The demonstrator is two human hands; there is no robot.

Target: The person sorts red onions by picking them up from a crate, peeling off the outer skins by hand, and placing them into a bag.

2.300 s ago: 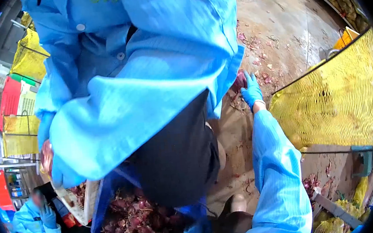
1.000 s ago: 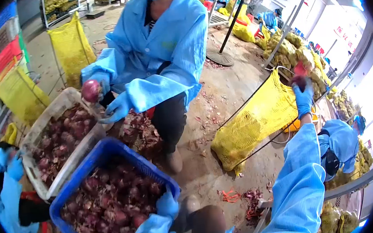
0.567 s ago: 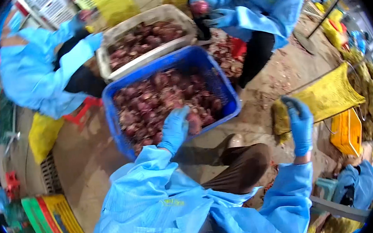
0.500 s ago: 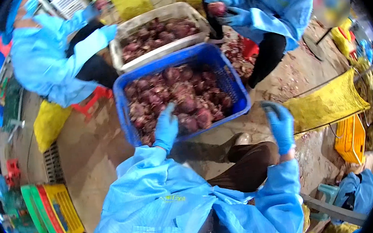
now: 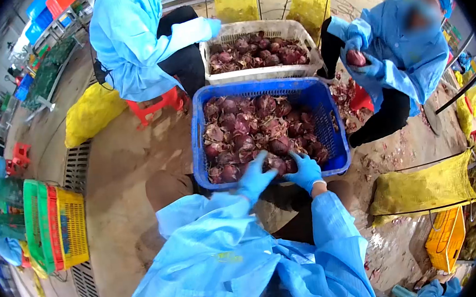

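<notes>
A blue crate (image 5: pixel 341 133) full of red onions (image 5: pixel 241 125) with loose papery skins stands in front of me. My left hand (image 5: pixel 255 180), in a blue glove, reaches over its near wall with thumb and fingers apart. Close to the right of it is my right hand (image 5: pixel 305 172), also gloved, its fingers spread over the onions. An onion (image 5: pixel 276 164) lies between the two hands. The fingertips are at the onions; I cannot tell whether they press on them. Neither hand has lifted anything.
A white crate (image 5: pixel 265 72) of onions stands behind the blue one. One co-worker (image 5: pixel 136 44) sits at left on a red stool (image 5: pixel 156 106); another (image 5: pixel 406 46) at right holds an onion (image 5: pixel 356 57). Yellow mesh sacks (image 5: pixel 425 186) and stacked crates (image 5: pixel 56 226) flank me.
My right hand has come from the right, outside the crate, to its near edge beside my left hand. My left hand has shifted right along the near side. The view has turned.
</notes>
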